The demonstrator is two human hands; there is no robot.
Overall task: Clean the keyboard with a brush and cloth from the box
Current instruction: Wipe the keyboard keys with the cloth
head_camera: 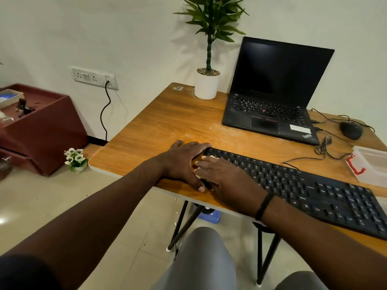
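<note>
Fingers (204, 164) of the right hand (226, 178): lying flat and close together, pressing a pale cloth (199, 175) onto the left end of the keyboard (303, 185); only slivers of the cloth show beneath them.
Left hand (184, 160): flat, fingers spread, laid over the keyboard's left end and the bare wood beside it, apparently steadying it; it grips nothing that can be seen.
Keyboard: black, full-size with number pad, corded, lying slantwise along the near edge of the table (167, 118), its right end towards the near right corner. Keys look matt and dark; no dust or crumbs can be made out on them.
Box (374, 164): clear plastic with a red clasp, at the right edge of the table, just beyond the keyboard; contents cannot be told.
Brush: not in view.
Progress, as judged: the cloth is out of the box and wiping is under way at the left end; most of the keyboard lies to the right of the hands. Whether brushing is done cannot be told.
Further out: laptop (274, 97), open, screen dark, near the far edge; mouse (351, 130) to its right; potted plant (206, 80) at the far left corner.
</note>
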